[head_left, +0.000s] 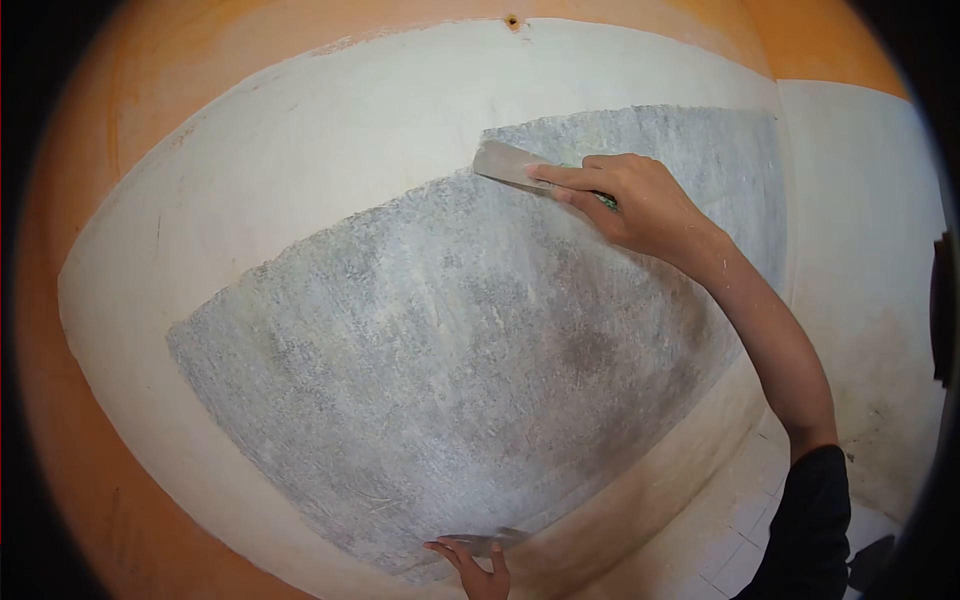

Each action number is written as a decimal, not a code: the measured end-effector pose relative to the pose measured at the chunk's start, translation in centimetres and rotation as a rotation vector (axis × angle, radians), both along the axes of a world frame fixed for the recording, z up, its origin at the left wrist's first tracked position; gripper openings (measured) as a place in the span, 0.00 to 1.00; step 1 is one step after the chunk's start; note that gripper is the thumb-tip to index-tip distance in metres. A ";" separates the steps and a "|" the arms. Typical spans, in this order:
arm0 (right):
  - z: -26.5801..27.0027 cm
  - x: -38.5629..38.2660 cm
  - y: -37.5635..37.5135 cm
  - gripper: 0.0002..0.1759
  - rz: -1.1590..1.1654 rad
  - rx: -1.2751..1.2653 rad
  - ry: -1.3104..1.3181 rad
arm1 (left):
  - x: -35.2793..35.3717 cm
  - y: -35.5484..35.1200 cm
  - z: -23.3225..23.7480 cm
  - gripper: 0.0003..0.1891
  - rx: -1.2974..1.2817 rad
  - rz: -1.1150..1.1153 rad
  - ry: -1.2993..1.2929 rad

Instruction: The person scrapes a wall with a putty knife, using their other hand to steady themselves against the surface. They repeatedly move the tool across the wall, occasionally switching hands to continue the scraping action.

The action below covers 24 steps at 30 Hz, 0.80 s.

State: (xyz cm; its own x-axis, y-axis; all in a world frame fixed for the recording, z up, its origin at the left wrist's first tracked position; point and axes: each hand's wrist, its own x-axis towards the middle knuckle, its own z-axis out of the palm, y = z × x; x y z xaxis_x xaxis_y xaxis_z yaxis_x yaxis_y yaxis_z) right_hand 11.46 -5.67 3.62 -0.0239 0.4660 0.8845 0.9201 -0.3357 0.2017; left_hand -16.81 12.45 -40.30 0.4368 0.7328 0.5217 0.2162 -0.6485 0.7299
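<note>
My right hand (640, 205) is closed round the handle of a scraper (512, 163), with the index finger stretched along its wide metal blade. The blade lies against the wall at the upper edge of a rough grey patch (430, 300), where grey meets smooth white. Low in the view, my left hand (475, 572) grips a second scraper (485, 544), fingers on one side and thumb on the other. Its thin metal blade is near the bottom of the grey patch. Its handle is hidden.
White wall (330, 130) surrounds the grey patch, bordered by orange paint (70, 170). A small hole (513, 21) marks the top. White wall continues past a corner at right, with a dark object (942, 310) at its edge. Tiled floor (745, 530) shows at lower right.
</note>
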 end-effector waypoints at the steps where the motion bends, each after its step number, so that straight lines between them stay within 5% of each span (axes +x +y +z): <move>1: -0.2 0.5 -0.3 0.18 -0.004 0.006 0.004 | -0.1 0.2 0.0 0.46 0.006 -0.004 0.004; 9: 1.6 1.1 0.8 0.18 0.088 0.013 -0.156 | 0.2 0.2 -0.3 0.48 0.024 0.019 -0.024; 12: -0.2 2.1 -0.9 0.17 0.017 -0.026 0.059 | -0.6 0.1 -0.1 0.48 0.002 -0.038 -0.053; 17: -0.6 -2.2 0.8 0.17 0.000 0.007 -0.013 | 1.3 -0.9 1.1 0.47 -0.006 0.068 -0.065; 20: -3.3 -2.8 2.6 0.17 0.198 0.110 0.262 | 2.1 -1.4 1.5 0.47 -0.071 0.121 -0.081; 24: -5.5 -4.4 4.3 0.18 0.130 0.206 0.260 | 2.2 -1.6 2.4 0.47 -0.156 0.178 -0.080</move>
